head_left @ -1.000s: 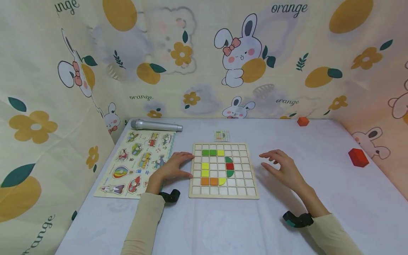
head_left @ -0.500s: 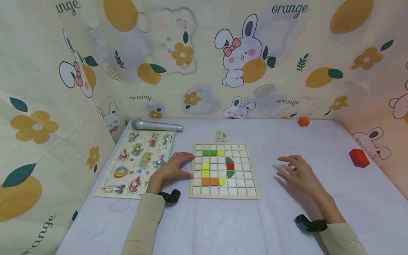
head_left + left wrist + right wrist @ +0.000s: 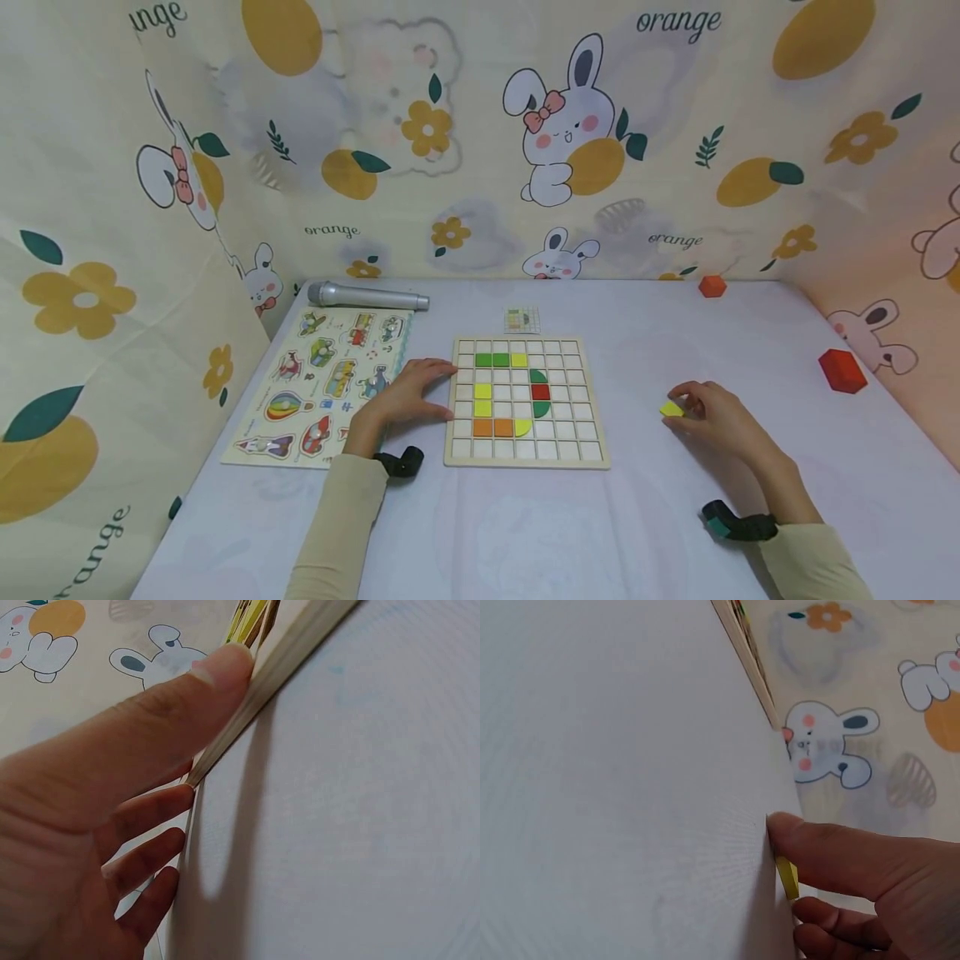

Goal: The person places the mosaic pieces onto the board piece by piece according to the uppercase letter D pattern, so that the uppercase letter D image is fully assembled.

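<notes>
A square wooden grid board lies on the table with green, yellow, red and orange tiles in some of its cells. My left hand touches the board's left edge with thumb and fingertips, its fingers loosely spread. To the right of the board, my right hand pinches a small yellow tile between thumb and fingers, at or just above the tabletop. In the right wrist view that yellow tile is tilted and partly hidden behind the thumb. A small pattern card lies behind the board.
A picture puzzle board lies left of the left hand, with a silver toy microphone at its far edge. A red block and an orange-red block stand at right. Printed cloth walls enclose the table.
My right hand has moved right and slightly toward me, away from the board, and its fingers have closed on the yellow tile. The left hand has stayed at the board's edge.
</notes>
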Action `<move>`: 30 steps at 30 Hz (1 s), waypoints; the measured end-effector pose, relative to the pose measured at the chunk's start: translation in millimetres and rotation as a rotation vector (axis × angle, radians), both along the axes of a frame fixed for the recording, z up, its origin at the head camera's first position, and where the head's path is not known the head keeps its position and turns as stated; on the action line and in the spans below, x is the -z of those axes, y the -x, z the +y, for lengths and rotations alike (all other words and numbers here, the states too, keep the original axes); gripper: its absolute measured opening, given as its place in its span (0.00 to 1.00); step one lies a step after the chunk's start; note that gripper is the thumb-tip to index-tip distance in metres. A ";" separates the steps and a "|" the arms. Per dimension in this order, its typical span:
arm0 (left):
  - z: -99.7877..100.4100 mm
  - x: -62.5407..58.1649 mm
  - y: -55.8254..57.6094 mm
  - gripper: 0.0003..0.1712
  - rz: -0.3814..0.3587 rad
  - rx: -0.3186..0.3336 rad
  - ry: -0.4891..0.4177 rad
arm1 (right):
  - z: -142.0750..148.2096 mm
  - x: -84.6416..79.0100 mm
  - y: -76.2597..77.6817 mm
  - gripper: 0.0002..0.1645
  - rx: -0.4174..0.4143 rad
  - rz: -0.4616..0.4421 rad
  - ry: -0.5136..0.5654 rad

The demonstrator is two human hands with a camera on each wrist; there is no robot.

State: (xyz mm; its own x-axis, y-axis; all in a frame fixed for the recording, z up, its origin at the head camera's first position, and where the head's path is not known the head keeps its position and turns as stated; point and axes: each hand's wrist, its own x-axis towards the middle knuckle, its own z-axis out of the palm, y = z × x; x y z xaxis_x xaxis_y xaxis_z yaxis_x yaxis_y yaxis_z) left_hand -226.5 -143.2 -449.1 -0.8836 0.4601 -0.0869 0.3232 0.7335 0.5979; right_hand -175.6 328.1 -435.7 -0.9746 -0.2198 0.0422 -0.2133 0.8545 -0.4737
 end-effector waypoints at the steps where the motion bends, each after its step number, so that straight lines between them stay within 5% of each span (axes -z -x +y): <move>1: -0.1 -0.3 -0.2 0.45 -0.001 -0.001 -0.001 | -0.2 -1.0 -0.3 0.25 -0.004 -0.006 0.004; 14: -0.9 -1.0 -0.4 0.45 -0.012 -0.009 0.007 | -20.1 1.1 12.4 0.16 -0.031 0.062 0.040; 30: -1.2 2.7 1.3 0.43 0.001 -0.009 -0.020 | -132.9 -7.0 48.6 0.14 -0.228 0.203 0.210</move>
